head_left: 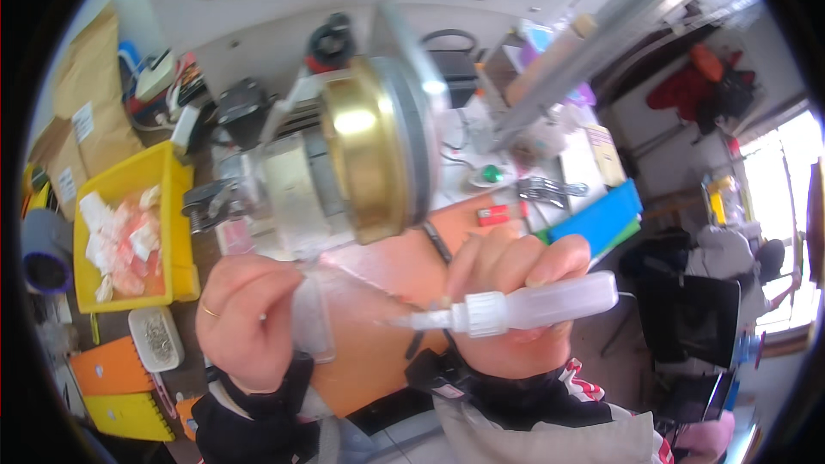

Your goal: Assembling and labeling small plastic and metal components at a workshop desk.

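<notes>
My right hand [516, 339] is wrapped around a small white squeeze bottle [563, 302] with a ribbed collar. The bottle lies nearly level, its narrow clear nozzle pointing left toward my other hand. My left hand [245, 322], with a ring on one finger, is closed in a pinch; whatever its fingertips hold is too small or hidden to make out. Just beyond both hands stands a machine with a large brass-coloured wheel [365, 150]. A clear plastic box [312, 322] lies beside my left hand on the orange work surface [369, 378].
At left stands a yellow bin [180, 206] with crumpled tissues, near a small white tray [156, 339] of tiny pieces and orange and yellow notebooks [116, 378]. A metal bar [593, 39] slants across the upper right. Blue folders [597, 215] and a red lighter-like item [493, 215] lie right.
</notes>
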A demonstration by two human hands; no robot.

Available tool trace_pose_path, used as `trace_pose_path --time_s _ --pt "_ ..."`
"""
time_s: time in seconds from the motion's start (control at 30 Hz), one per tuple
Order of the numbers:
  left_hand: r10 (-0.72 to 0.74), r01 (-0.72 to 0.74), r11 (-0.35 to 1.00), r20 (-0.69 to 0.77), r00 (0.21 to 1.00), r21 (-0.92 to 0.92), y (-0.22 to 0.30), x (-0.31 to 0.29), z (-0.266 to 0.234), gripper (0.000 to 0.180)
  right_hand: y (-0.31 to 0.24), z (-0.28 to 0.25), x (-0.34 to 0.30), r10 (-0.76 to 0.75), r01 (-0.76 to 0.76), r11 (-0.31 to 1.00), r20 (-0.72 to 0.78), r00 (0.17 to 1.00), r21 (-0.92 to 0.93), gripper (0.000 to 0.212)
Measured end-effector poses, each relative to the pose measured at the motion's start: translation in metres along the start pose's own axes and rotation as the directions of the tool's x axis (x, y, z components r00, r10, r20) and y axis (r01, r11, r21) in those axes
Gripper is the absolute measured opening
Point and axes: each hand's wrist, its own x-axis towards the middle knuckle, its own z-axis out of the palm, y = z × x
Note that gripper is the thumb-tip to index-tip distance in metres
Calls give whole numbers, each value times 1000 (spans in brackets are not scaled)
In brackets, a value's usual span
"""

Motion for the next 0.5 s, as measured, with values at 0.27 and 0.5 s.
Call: trace_pose_path --time_s 0.27,0.5 --pt "-36 35 998 -18 999 -57 3 2 2 21 -67 -114 66 -176 -128 841 -490 854 -525 39" --pt "3 -9 993 -47 999 -121 4 0 3 17 -47 -208 140 -174 -199 453 -305 936 -869 27"
